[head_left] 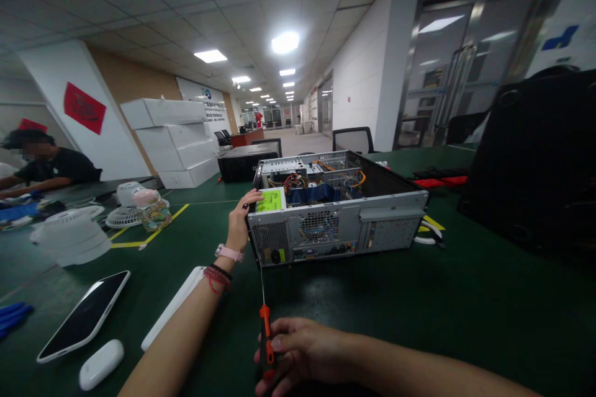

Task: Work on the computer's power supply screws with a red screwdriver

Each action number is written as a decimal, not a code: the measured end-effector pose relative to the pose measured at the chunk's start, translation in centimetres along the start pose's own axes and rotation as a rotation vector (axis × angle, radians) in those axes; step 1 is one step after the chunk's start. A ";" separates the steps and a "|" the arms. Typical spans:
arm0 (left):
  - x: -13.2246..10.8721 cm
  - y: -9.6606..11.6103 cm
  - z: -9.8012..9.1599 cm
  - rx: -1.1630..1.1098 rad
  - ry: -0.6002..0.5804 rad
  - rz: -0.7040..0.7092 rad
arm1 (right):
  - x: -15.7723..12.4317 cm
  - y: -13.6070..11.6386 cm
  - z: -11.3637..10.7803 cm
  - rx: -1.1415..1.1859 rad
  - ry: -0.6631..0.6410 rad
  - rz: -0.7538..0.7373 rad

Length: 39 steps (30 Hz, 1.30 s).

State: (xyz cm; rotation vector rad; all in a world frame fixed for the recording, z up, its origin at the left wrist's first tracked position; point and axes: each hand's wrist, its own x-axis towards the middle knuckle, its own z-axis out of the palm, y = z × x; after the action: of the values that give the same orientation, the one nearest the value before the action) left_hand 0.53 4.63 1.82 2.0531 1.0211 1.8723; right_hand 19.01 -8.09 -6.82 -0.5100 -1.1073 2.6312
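Observation:
An open computer case (pixel 347 223) lies on its side on the green table, its rear panel facing me and wires showing inside. My left hand (pixel 239 220) rests at its near left corner, fingers over the top edge beside the power supply (pixel 271 200) with a green label. Held in my right hand (pixel 298 350) is a red and black screwdriver (pixel 265 338). Its long shaft points away from me, the tip at the lower left corner of the rear panel. Whether the tip sits in a screw is too small to tell.
A phone (pixel 86 316), a white rounded case (pixel 101 365) and a long white object (pixel 172 307) lie left. Behind are white fans, a jar and stacked white boxes (pixel 174 142). A person (pixel 51 164) sits far left. A large black object (pixel 535 155) stands right.

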 end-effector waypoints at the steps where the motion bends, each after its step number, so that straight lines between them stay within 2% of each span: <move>1: 0.0 0.0 0.0 -0.002 0.002 0.000 | -0.1 -0.1 0.0 0.012 -0.014 0.003; 10: 0.1 0.1 0.0 -0.053 0.006 0.008 | -0.2 -0.5 -0.1 -0.038 -0.033 -0.007; 24: 0.0 0.2 0.0 -0.005 -0.006 -0.004 | -0.3 -0.4 -0.4 -0.064 -0.081 0.032; 39: 0.0 0.2 -0.1 0.001 -0.013 -0.004 | -0.4 -0.1 -0.2 -0.078 -0.069 0.010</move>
State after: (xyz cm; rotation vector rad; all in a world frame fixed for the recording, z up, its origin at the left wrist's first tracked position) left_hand 0.49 4.51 1.96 2.0589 1.0230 1.8546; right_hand 19.46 -8.05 -6.77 -0.4445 -1.2349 2.6411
